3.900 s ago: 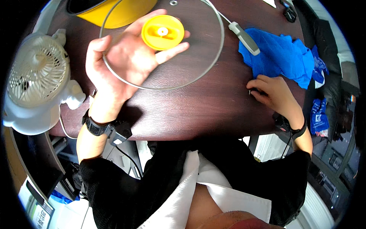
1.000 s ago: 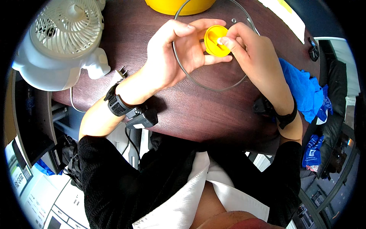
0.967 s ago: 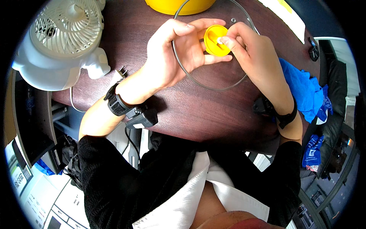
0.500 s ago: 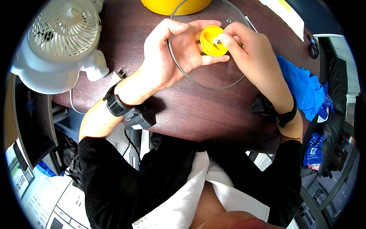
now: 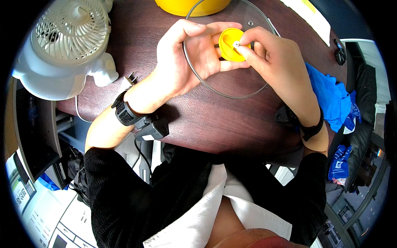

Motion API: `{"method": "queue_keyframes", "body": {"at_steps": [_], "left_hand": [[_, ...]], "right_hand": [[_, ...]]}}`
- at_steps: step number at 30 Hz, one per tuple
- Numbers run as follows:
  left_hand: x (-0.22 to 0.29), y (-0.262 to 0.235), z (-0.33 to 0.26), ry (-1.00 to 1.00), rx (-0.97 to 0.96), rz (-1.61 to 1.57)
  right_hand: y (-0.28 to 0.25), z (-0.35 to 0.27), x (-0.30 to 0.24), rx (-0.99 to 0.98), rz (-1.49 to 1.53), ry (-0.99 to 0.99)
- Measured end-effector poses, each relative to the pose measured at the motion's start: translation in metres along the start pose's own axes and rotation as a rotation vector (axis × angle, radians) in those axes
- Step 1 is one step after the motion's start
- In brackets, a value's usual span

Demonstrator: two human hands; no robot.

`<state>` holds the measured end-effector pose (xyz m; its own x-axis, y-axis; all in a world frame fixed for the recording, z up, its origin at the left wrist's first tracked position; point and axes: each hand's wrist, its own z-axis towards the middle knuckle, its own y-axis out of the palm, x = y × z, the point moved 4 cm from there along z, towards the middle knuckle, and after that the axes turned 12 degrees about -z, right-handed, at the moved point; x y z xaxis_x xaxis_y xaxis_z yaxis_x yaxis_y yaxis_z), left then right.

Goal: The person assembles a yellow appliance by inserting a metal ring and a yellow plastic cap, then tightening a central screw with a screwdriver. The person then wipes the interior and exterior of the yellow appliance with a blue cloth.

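Note:
A round clear lid with a thin grey metal rim (image 5: 215, 91) lies across my hands, and my left palm shows through it. My left hand (image 5: 188, 62) is turned palm up beneath the lid. Its spread fingers support a round yellow knob (image 5: 226, 51) with a recessed face. Above the knob my right hand (image 5: 283, 58) pinches a small metal screw (image 5: 237, 44) at its centre, between thumb and forefinger. Whether the screw's tip is in the knob is hard to see. A small metal ring (image 5: 250, 23) shows inside the rim.
A yellow bowl-like vessel (image 5: 192, 7) stands at the far edge of the brown table (image 5: 198, 118). At left is a white fan (image 5: 74, 45), with a plug (image 5: 130, 78) beside my forearm. A blue cloth (image 5: 331, 97) hangs at the right edge.
My right hand has shifted slightly right, its fingertips now uncovering more of the screw and the knob's face. My left hand keeps its hold under the knob.

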<state>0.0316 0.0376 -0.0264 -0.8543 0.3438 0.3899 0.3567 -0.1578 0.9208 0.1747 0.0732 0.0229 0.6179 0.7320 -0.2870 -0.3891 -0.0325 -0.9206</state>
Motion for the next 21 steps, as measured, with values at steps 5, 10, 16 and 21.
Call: {"method": "queue_keyframes", "body": {"at_steps": [5,10,16,21], "left_hand": [[-0.0005,0.0009,-0.0002,0.000,-0.008,0.000],[-0.0014,-0.0006,-0.0001,0.002,0.002,0.012],[-0.0013,-0.0004,-0.0002,-0.028,-0.009,-0.003],[-0.0023,-0.0022,-0.0001,-0.054,0.002,0.048]], "right_hand": [[-0.0019,0.0013,-0.0001,-0.036,0.008,0.022],[0.0002,0.0023,0.0014,-0.025,-0.014,0.003],[0.0001,0.0017,0.0017,-0.016,-0.045,-0.042],[0.0002,0.0022,0.0012,0.000,-0.096,-0.091]]}}
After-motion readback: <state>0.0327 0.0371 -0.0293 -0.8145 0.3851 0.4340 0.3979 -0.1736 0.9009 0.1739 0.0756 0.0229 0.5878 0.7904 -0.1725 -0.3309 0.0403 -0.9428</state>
